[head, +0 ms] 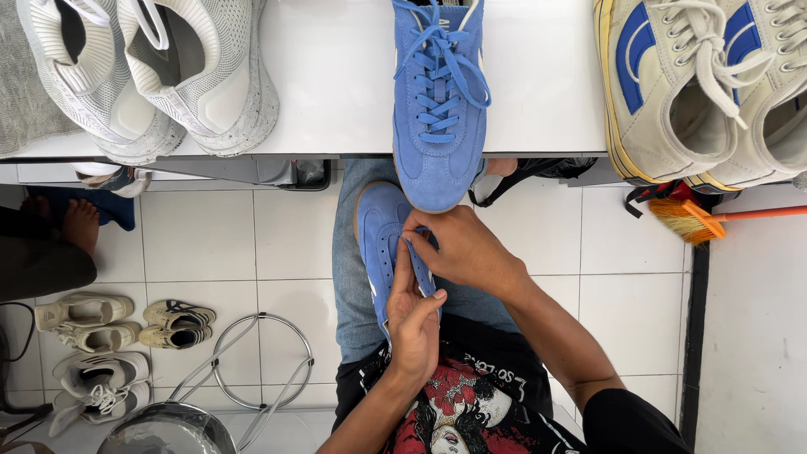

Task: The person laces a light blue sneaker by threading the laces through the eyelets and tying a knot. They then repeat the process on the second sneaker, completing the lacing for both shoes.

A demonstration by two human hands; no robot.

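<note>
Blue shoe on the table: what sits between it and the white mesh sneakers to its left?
Nothing: in the head view, only bare white table lies between the laced blue shoe and the white mesh sneakers.

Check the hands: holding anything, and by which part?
Both hold a blue suede sneaker on the lap. Left hand grips its heel end; right hand pinches at the eyelet area, probably a lace, though that is hidden.
</note>
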